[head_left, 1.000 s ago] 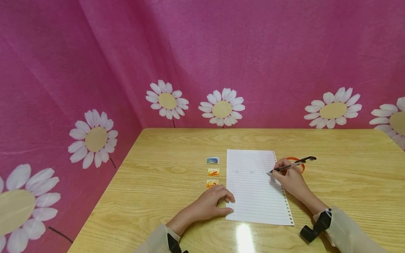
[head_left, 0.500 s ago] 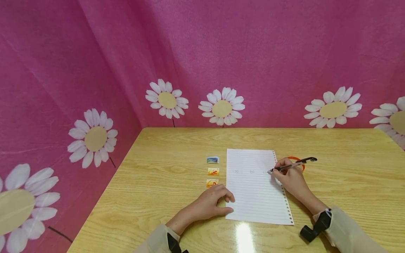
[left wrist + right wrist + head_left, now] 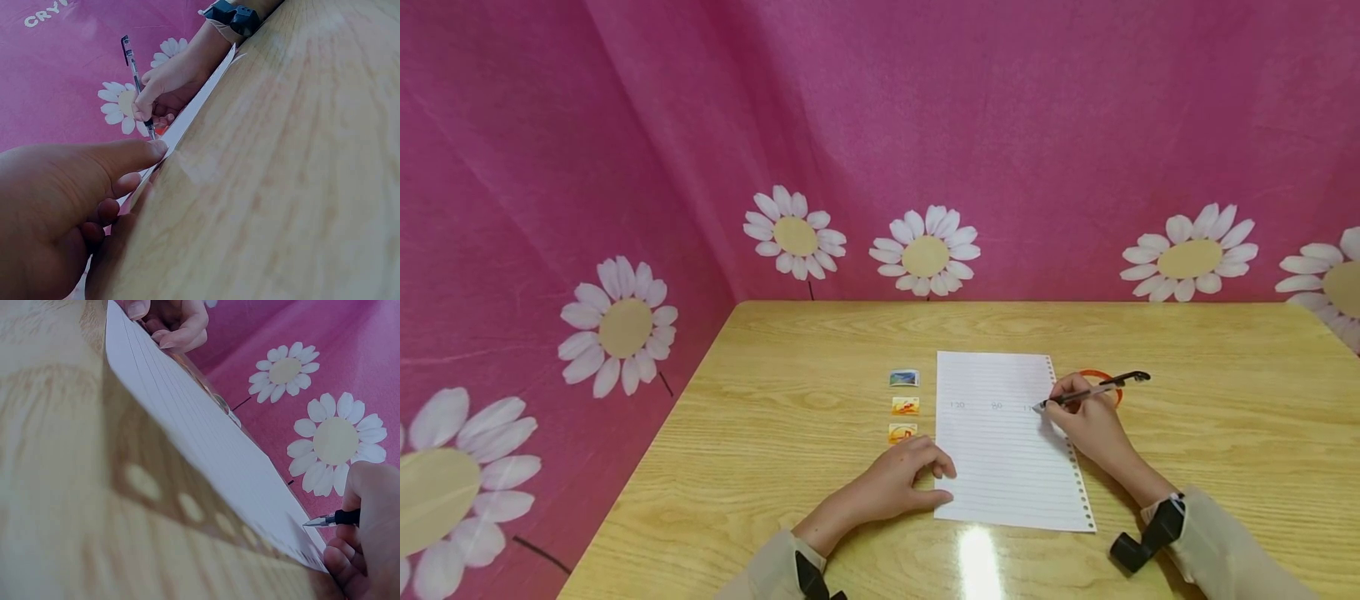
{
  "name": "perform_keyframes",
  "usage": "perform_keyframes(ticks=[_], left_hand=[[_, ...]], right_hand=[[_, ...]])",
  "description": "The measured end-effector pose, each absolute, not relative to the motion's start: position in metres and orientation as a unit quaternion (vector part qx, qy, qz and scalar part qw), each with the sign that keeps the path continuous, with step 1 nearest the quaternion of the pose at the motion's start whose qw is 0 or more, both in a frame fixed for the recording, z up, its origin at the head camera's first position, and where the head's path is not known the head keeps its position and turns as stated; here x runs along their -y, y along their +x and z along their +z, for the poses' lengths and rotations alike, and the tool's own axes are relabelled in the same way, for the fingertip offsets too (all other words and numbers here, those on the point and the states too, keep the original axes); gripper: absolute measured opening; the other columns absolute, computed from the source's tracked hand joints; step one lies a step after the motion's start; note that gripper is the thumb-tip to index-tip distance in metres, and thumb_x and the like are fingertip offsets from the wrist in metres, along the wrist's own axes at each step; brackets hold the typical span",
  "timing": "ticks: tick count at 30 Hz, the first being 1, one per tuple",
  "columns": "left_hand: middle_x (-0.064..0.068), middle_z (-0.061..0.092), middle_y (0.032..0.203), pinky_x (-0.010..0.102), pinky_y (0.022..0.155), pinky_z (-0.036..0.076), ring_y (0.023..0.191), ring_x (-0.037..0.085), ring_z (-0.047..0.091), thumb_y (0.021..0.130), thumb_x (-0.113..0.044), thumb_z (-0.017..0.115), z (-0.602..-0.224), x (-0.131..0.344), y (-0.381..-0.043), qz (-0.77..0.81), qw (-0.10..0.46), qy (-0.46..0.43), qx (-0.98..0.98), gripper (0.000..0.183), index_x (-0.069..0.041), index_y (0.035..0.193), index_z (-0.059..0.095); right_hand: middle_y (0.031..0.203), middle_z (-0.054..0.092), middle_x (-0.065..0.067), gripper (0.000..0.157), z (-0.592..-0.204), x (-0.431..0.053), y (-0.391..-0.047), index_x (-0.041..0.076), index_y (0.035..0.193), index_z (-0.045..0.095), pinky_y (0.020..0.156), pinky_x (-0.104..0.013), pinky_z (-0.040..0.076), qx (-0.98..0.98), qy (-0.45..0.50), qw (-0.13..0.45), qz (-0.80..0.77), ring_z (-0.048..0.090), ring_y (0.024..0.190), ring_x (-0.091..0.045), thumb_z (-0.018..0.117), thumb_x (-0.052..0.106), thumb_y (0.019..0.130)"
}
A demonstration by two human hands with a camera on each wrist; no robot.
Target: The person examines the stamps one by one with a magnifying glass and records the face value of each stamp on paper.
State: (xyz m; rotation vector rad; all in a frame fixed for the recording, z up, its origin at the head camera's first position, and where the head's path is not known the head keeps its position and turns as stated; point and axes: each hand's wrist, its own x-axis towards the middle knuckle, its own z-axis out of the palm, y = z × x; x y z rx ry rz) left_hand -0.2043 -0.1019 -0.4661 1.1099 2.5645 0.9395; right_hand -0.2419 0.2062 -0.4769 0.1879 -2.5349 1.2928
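Observation:
My right hand (image 3: 1093,421) pinches a black-capped gel pen (image 3: 1093,392), its tip at the written line on a lined, hole-punched sheet of paper (image 3: 1007,483). Handwritten numbers, 120, 80 and a third one beginning with 1, run across that line; the pen tip partly hides the third. With fingers loosely bent, my left hand (image 3: 898,483) rests on the sheet's lower left edge. In the left wrist view its thumb (image 3: 156,149) lies on the paper's edge. The right wrist view has the pen's metal tip (image 3: 320,521) near the sheet's perforated side.
Three small stamp-like pictures stand in a column left of the paper: a blue-green one (image 3: 904,378), a yellow one (image 3: 906,406) and another yellow one (image 3: 902,432) by my left hand. Behind my right hand is a red ring (image 3: 1097,374). A pink flowered curtain (image 3: 1000,125) borders the wooden table (image 3: 760,400).
The third number has gained a stroke or so beside its first 1, as the pen tip shifts only slightly. My left hand stays in place on the paper.

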Motion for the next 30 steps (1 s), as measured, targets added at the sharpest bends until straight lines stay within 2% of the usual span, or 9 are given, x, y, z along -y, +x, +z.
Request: perform_keyframes(ticks=[30], left_hand=[[-0.005, 0.056, 0.095, 0.015, 0.081, 0.038, 0.087, 0.000, 0.045, 0.090, -0.027, 0.071, -0.4635, 0.1013, -0.2034, 0.317, 0.097, 0.374, -0.866, 0.019, -0.020, 0.106, 0.064]], right_hand=[[0.076, 0.053, -0.010, 0.010, -0.4767, -0.2054, -0.2398, 0.000, 0.092, 0.055, 0.050, -0.021, 0.037, 0.885, 0.061, 0.151, 0.436, 0.040, 0.060, -0.003, 0.062, -0.001, 0.086]])
